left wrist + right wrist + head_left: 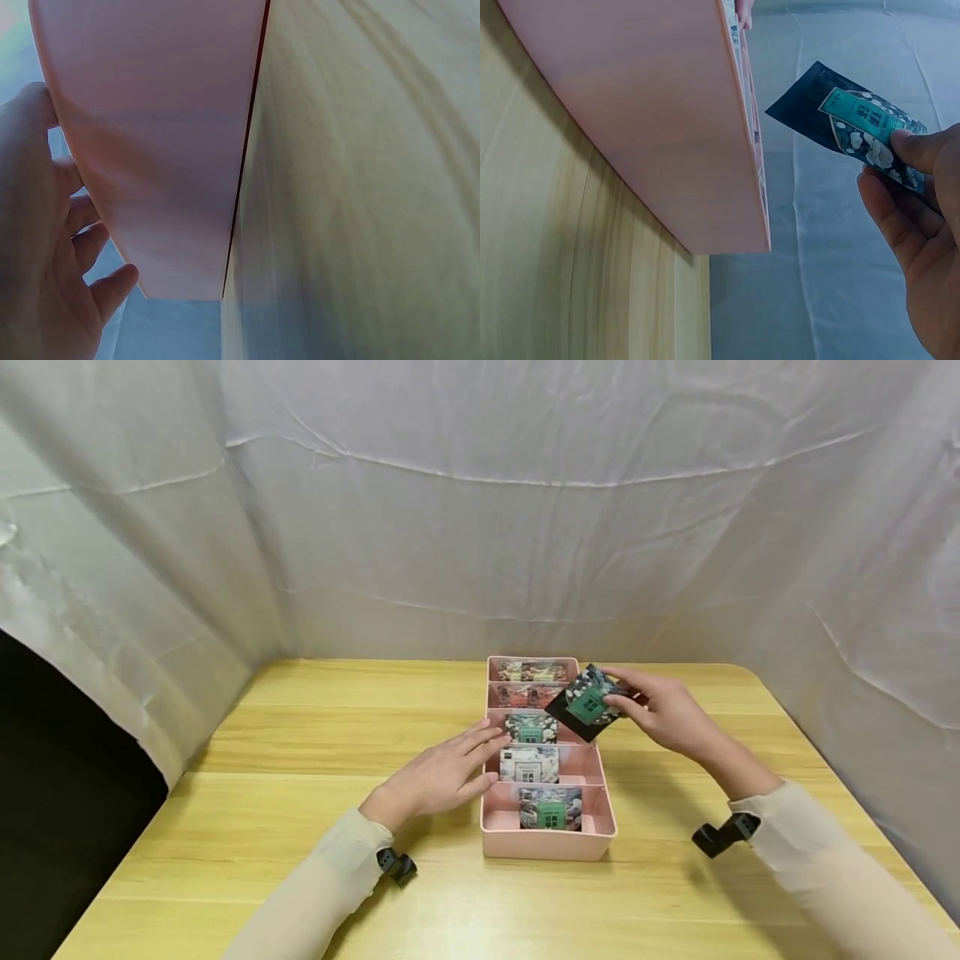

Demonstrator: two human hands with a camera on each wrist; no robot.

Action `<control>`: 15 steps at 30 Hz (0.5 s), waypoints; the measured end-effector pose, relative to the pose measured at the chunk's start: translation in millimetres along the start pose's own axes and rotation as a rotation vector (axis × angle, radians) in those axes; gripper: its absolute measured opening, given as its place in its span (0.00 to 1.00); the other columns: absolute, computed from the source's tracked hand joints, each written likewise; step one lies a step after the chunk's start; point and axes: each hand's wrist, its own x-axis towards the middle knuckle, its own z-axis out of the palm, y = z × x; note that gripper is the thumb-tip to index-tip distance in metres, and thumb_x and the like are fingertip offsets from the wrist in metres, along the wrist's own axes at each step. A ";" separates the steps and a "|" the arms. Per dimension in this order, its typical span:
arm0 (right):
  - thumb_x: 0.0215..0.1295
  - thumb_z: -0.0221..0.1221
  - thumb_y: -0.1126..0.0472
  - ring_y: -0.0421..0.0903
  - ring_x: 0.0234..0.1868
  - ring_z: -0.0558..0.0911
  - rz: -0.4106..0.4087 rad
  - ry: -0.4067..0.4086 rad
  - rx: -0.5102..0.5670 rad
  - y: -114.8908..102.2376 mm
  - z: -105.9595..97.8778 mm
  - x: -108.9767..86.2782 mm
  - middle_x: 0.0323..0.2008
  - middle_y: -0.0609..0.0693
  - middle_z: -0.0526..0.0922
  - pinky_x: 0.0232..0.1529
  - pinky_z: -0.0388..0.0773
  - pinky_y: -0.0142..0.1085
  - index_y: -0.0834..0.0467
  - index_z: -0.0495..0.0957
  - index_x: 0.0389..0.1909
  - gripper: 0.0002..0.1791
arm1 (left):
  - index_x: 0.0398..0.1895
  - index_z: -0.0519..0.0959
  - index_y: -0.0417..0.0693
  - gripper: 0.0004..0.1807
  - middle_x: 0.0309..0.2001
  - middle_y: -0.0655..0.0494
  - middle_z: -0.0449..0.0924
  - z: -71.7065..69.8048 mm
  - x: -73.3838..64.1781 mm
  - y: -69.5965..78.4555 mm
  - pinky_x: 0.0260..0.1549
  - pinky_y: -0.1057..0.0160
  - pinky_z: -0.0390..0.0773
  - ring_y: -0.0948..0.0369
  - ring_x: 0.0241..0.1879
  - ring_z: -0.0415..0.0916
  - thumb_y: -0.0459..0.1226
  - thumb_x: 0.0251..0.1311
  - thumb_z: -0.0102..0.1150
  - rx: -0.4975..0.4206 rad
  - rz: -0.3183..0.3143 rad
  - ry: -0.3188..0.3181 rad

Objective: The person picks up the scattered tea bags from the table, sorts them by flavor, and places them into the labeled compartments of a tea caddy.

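Note:
A dark sachet with a green label (588,703) is pinched at one edge between the thumb and fingers of my right hand (663,710). It hangs tilted above the right side of a pink divided box (547,847). In the right wrist view the sachet (799,112) shows its printed face, higher than the box's rim. My left hand (442,774) rests with spread, extended fingers on the box's left rim, beside the middle compartments. The left wrist view has those fingertips along the rim of the pink wall (165,150).
Each compartment holds sachets: a green-labelled one (551,810) in front, a white one (529,765) behind it, another green-labelled one (531,727), then red and yellowish ones at the back. The box stands on a wooden table (337,743), with pale curtains (510,543) behind.

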 end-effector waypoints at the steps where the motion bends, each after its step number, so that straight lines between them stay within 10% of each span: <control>1: 0.67 0.62 0.64 0.43 0.31 0.81 -0.008 0.000 -0.002 -0.5 1.4 1.6 0.36 0.52 0.84 0.28 0.80 0.36 0.55 0.75 0.63 0.23 | 0.78 0.50 0.51 0.35 0.77 0.50 0.47 0.1 0.1 0.0 0.70 0.50 0.53 0.54 0.76 0.40 0.58 0.75 0.27 -0.001 0.002 0.001; 15: 0.69 0.60 0.60 0.42 0.27 0.77 -0.052 -0.047 -0.036 -2.6 23.2 23.0 0.44 0.55 0.84 0.26 0.76 0.37 0.54 0.73 0.65 0.24 | 0.79 0.49 0.53 0.35 0.77 0.50 0.47 -0.3 -0.3 0.1 0.71 0.52 0.52 0.54 0.76 0.39 0.58 0.75 0.28 -0.009 -0.014 -0.009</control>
